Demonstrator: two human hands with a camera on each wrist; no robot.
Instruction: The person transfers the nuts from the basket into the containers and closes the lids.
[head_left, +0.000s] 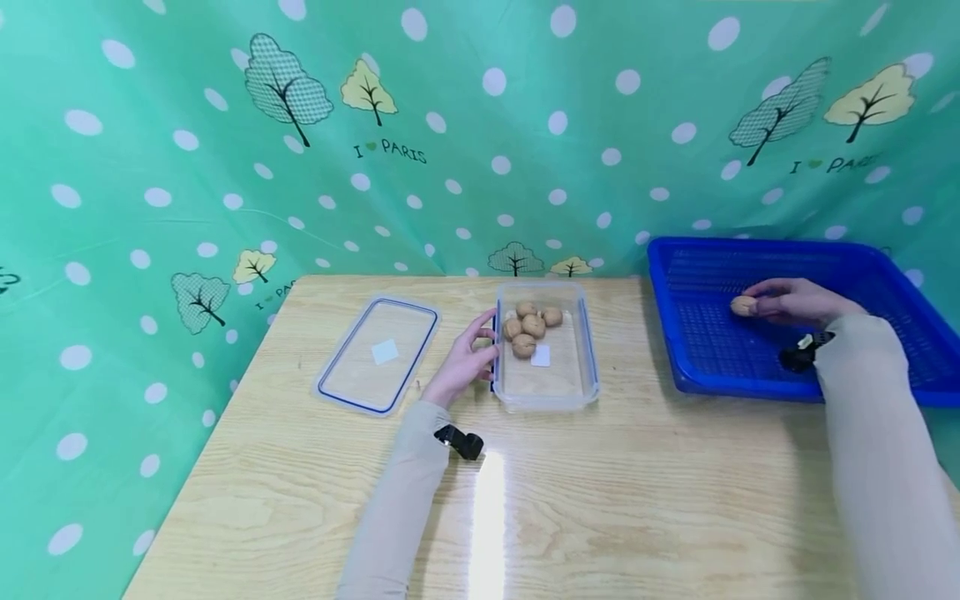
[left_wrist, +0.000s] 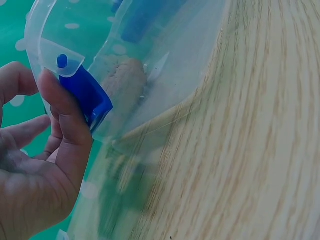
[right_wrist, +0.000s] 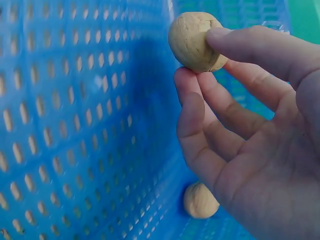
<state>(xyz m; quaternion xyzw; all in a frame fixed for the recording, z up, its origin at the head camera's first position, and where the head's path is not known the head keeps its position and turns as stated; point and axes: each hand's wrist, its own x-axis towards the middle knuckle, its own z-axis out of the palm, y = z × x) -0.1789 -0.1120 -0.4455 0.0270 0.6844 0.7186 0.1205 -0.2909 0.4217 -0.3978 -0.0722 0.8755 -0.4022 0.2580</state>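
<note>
In the head view, several walnuts (head_left: 533, 326) lie together toward the back left of a clear plastic container (head_left: 555, 390). My left hand (head_left: 467, 360) rests against the container's left side. Its loosely bent fingers touch the rim near a blue latch (left_wrist: 86, 94) that hangs down, as the left wrist view shows. Over at the right, my right hand (head_left: 802, 302) pinches a single walnut (right_wrist: 195, 42) between thumb and fingertips, inside the blue basket (head_left: 678, 367). A second walnut (right_wrist: 201, 201) sits lower in the basket, seen past the hand in the right wrist view.
The container's lid (head_left: 358, 403), clear with a blue seal, lies flat on the wooden table (head_left: 637, 500) left of my left hand. A green patterned cloth (head_left: 465, 100) hangs behind the table. The basket's raised rim stands between the right hand and the container.
</note>
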